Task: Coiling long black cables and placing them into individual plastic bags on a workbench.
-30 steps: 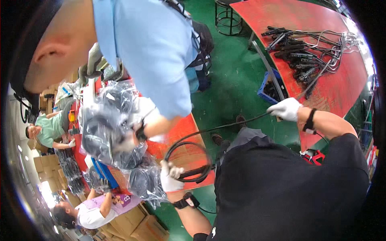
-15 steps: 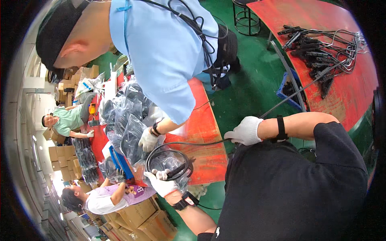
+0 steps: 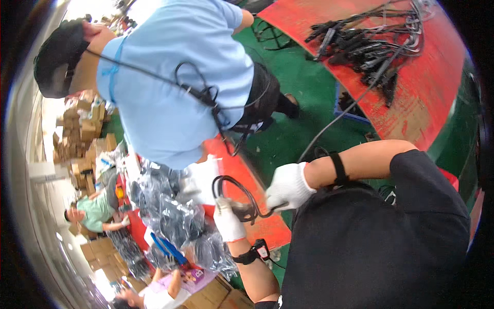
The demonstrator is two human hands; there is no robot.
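My left hand (image 3: 228, 220), in a white glove, grips a coil of black cable (image 3: 234, 193) over a red table (image 3: 257, 226). My right hand (image 3: 288, 186), also gloved, pinches the same cable just right of the coil. The cable's loose end (image 3: 339, 118) runs up and right toward a second red table (image 3: 437, 77). My black shirt hides both upper arms.
A person in a light blue shirt (image 3: 180, 87) bends over the near table close to my hands. Bagged cables (image 3: 170, 216) are heaped to the left. Several loose black cables (image 3: 370, 41) lie on the far table. Green floor (image 3: 303, 118) between tables; cardboard boxes (image 3: 82, 129) and seated people at left.
My right hand has drawn in from far right to meet the coil. The loop in my left hand has grown. The view swung, so the person in blue now fills the upper left.
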